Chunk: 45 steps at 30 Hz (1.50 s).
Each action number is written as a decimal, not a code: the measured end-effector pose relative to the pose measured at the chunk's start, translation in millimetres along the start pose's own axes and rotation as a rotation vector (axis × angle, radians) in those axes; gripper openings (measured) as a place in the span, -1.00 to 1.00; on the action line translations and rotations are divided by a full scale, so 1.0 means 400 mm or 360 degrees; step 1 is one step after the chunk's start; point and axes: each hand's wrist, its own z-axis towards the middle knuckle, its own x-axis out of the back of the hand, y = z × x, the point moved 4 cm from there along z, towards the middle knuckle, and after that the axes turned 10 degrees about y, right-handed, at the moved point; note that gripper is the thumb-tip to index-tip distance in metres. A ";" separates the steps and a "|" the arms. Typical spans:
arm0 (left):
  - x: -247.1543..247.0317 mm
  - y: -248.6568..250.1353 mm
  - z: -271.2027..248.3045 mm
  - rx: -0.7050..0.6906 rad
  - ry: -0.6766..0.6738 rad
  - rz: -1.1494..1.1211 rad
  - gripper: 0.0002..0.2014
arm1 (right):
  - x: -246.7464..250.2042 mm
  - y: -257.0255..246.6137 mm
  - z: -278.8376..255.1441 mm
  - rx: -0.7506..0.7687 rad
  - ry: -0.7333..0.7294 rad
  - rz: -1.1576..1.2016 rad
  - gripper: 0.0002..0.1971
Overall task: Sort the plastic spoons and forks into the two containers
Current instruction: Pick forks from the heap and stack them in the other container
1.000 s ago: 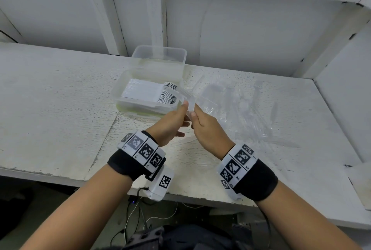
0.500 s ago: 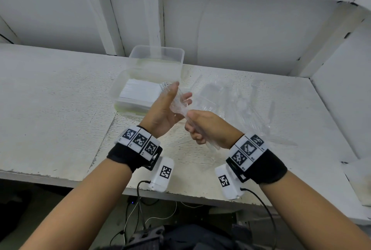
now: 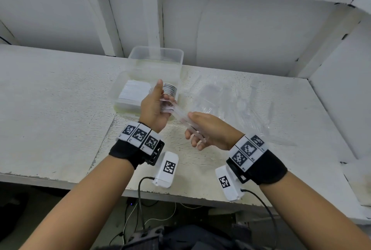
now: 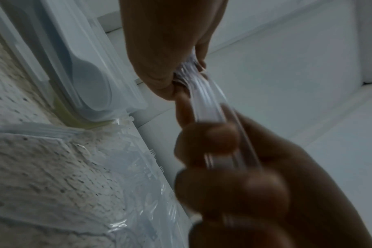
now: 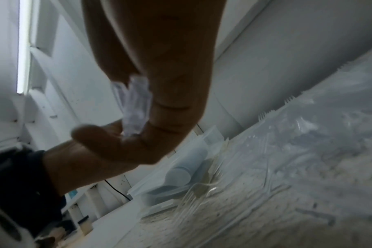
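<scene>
We see the right hand (image 3: 208, 131) curled round the handle end of a bundle of clear plastic forks (image 3: 181, 118), held above the surface (image 3: 60, 109). The left hand (image 3: 154, 105) meets the other end, thumb up and fingers closed against the heads of the bundle.

The head view shows the bundle only as a pale streak between the two hands. The left wrist view gives us more: several stacked clear handles (image 4: 208, 100) running from the left fingers into the blurred right fist (image 4: 244, 176). The right wrist view shows just the bundle's end (image 5: 134, 104) pressed into the left palm (image 5: 159, 83).

Just beyond the left hand stands the near container (image 3: 120, 97), holding white spoons (image 3: 134, 92) laid in a neat row; the left wrist view shows one spoon bowl (image 4: 89, 78) through its wall. The far container (image 3: 156, 57) touches it behind. Right of them lies a crinkled clear bag (image 3: 230, 99) with loose clear forks, whose tines show only in the wrist views.
</scene>
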 end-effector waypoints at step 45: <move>-0.080 0.098 0.161 0.0163 0.0317 -0.0049 -0.77 | -0.003 -0.209 0.130 0.1295 0.0917 -0.2575 -0.50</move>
